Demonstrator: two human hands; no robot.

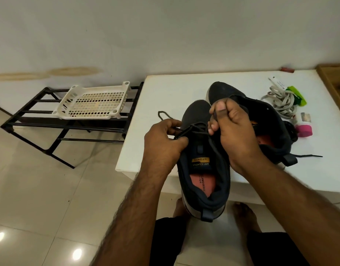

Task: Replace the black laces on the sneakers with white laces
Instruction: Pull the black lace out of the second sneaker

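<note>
Sneakers (201, 166): you hold the near 1 off the desk (232, 79) edge, heel toward you, so both grips reach its eyelets; left hand (163, 141) and right hand (230, 121) each pinch black lace (199, 131).

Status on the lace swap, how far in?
Early. Done: far sneaker looks unlaced, black lace loose beside it. In hand: left hand and right hand pulling the black lace from the near sneaker. Left: white laces sit bundled, unused.
</note>
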